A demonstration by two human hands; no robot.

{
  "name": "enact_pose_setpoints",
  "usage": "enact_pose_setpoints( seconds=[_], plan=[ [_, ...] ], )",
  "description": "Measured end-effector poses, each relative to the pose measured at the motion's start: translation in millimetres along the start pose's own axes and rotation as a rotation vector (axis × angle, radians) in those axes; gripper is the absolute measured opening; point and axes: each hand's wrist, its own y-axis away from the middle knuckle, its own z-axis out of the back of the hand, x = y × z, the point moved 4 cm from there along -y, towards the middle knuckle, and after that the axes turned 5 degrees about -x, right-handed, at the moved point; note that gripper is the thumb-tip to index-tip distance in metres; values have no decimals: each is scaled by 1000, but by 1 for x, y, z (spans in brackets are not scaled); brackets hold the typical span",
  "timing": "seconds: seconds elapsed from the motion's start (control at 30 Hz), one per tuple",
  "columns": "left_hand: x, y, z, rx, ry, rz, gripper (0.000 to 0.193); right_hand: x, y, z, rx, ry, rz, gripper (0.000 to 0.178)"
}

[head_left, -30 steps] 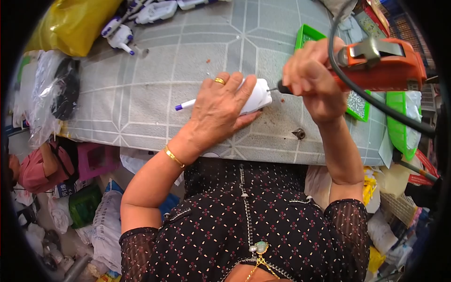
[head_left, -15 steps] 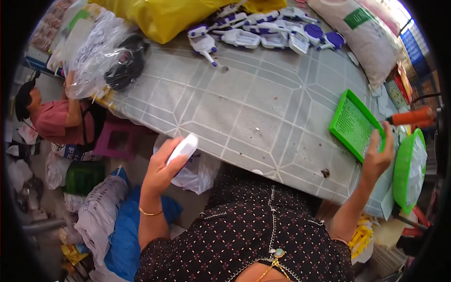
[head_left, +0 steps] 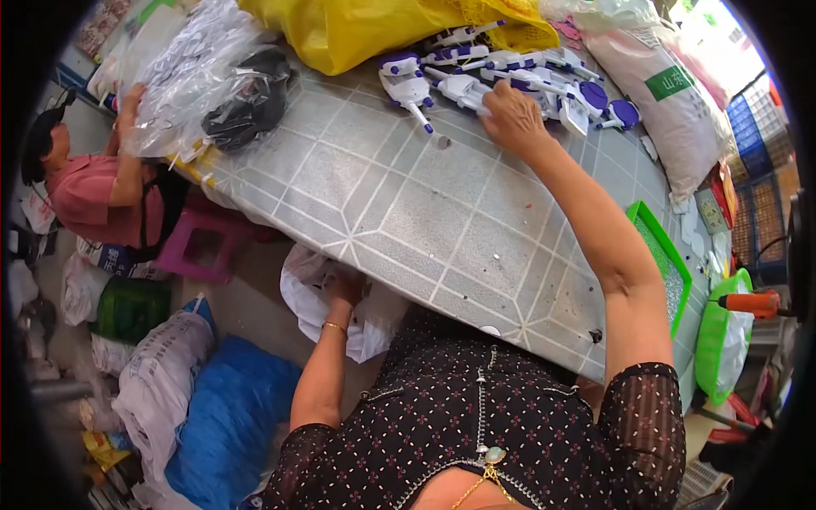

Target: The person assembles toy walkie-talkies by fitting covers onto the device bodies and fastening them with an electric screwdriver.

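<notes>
My right hand (head_left: pixel 514 121) is stretched across to the far side of the table (head_left: pixel 425 191). Its bent fingers close over a white-and-purple plastic piece (head_left: pixel 463 90) in a pile; the fingertips are partly hidden. Similar pieces lie heaped around it, some with a slim purple-tipped end, such as the handle-shaped piece (head_left: pixel 410 89) at the pile's left. Below the table's near edge, my left hand (head_left: pixel 344 287) reaches down into a white plastic bag (head_left: pixel 306 285). Its fingers are out of sight there, and the white object it held before cannot be seen.
A green tray (head_left: pixel 659 255) and a green basket (head_left: pixel 712 344) stand at the right, near an orange-handled tool (head_left: pixel 752 303). Behind the pile lie a yellow bag (head_left: pixel 340 38) and a full white sack (head_left: pixel 659 93). Another person (head_left: pixel 98 191) sits at the far left.
My right hand has moved from beside the green tray to the pile. My left hand, with a white plastic piece in it before, has gone down into the bag.
</notes>
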Motion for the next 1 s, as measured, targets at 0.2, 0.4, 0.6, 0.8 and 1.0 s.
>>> enact_pose_setpoints(
  seconds=[0.2,0.4,0.6,0.8,1.0],
  plan=[
    [-34,-41,278,610,1079,-107,26,-23,122,51,-53,-634,-586,37],
    [-120,-35,439,24,1939,-186,112,94,184,137,-399,-778,-15,19],
    [-222,-67,420,390,2561,-11,63,87,255,188,-447,-514,-116,30],
    [-258,-73,407,740,2645,45,56,-16,387,313,-271,-1300,-291,9],
    [-283,-76,397,947,2668,-73,59,-265,489,208,-735,-292,-1190,22]
  ],
)
